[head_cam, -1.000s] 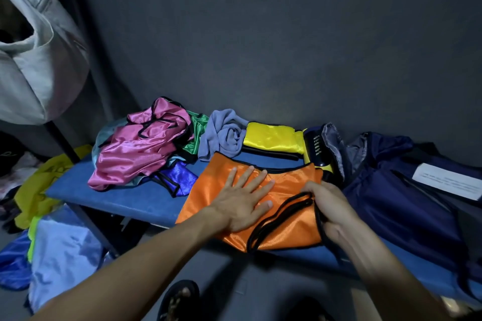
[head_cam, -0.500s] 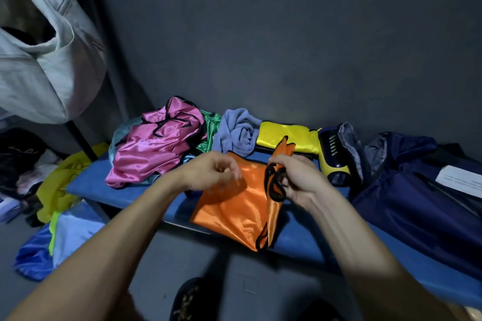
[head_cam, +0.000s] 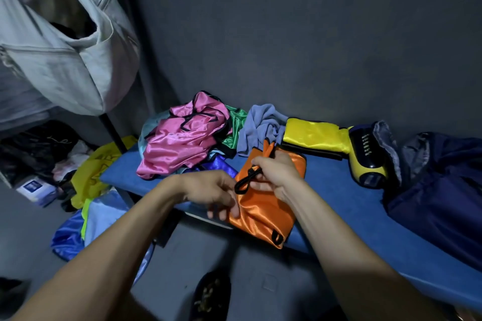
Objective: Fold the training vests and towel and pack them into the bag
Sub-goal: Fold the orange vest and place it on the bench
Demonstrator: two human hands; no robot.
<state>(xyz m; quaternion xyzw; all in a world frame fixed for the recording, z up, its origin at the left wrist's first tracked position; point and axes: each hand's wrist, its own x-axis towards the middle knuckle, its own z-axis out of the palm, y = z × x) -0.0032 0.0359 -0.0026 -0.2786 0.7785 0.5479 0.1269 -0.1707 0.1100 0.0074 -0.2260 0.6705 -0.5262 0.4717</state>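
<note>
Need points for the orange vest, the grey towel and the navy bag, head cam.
orange vest [head_cam: 263, 214]: head view, on the lower folded satin panel.
grey towel [head_cam: 260, 125]: head view, middle of the crumpled cloth.
navy bag [head_cam: 438, 190]: head view, on its dark side fabric.

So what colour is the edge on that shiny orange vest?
Black. The shiny orange satin vest has black trim, seen best in the head view.

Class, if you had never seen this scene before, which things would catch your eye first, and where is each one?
The bright orange vest at centre, gripped by the left hand and right hand over the blue bench. Behind it, at left, lies a crumpled pink vest; at right, a folded yellow vest.
</note>
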